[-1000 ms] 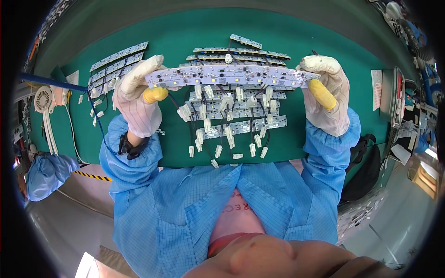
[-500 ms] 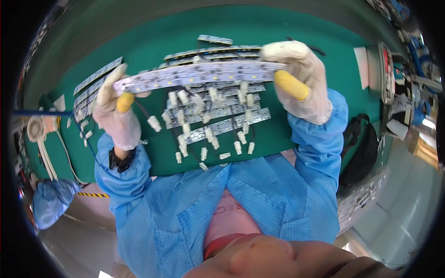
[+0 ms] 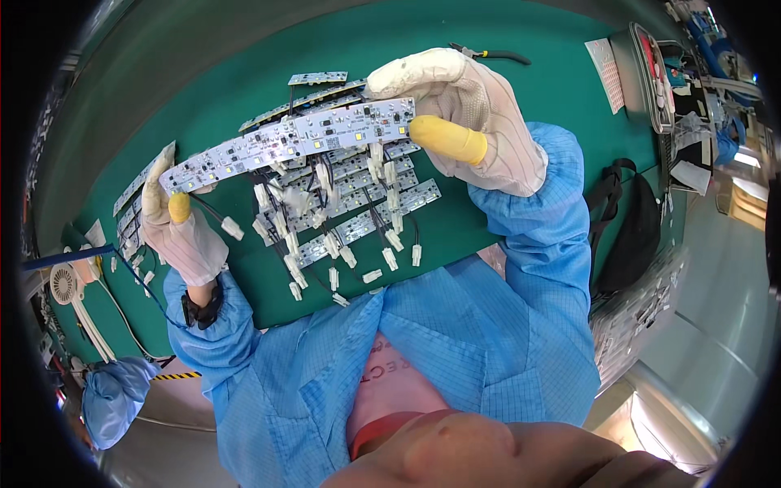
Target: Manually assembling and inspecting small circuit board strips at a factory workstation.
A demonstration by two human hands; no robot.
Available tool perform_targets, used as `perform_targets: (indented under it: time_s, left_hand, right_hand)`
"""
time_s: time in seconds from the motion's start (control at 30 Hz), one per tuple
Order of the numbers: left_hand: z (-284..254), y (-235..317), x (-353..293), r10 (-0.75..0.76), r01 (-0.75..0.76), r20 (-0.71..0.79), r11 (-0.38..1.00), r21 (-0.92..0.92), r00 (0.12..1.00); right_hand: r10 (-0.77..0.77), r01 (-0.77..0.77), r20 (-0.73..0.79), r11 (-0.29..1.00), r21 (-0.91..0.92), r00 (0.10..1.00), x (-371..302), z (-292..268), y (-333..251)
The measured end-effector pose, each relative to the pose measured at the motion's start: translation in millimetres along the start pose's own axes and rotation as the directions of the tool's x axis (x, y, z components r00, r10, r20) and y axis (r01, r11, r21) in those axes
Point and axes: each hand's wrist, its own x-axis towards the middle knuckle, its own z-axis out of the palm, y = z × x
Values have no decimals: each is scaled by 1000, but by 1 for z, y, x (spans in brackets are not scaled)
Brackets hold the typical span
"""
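Observation:
A long white LED circuit board (image 3: 293, 140) is held up by its two ends, its left end lower than its right. My left hand (image 3: 181, 220), in a white glove with a yellow fingertip cover, pinches the left end. At the right end, my right hand (image 3: 464, 122), gloved the same way, grips the board between thumb and fingers. A white connector (image 3: 233, 228) dangles on a dark wire near the left end. Beneath lie several more LED boards (image 3: 366, 218) in rows, with wires and white connectors; the raised board hides part of them.
Another group of boards (image 3: 130, 195) lies at the left beside a small white fan (image 3: 65, 282). Pliers (image 3: 492, 54) with dark handles rest at the back of the green mat (image 3: 561, 89). A metal tray (image 3: 648, 77) stands at the right, and a black bag (image 3: 630, 232) hangs nearby.
The board, which was nearly level, now slopes down to the left. The whole view has turned, and the pliers show more fully. Both hands keep their hold.

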Motion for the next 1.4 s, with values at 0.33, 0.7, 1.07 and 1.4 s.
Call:
perform_targets:
  time_s: [0.33,0.7,1.07,1.4]
  left_hand:
    - [-7,25,-1,90,-93,37,781,618,995]
    - [19,-7,11,-106,106,10,993,48,994]
    - [-3,10,-8,-58,63,-100,997,49,993]
    - [-9,14,-11,75,-47,143,980,-193,987]
  right_hand:
    - [-131,151,78,907,-392,988,13,-2,-4]
    - [-168,151,-46,957,-250,985,7,-4,3]
    - [265,-264,-72,964,27,962,9,-3,-3]
    - [-148,184,118,600,-778,982,3,-10,-2]
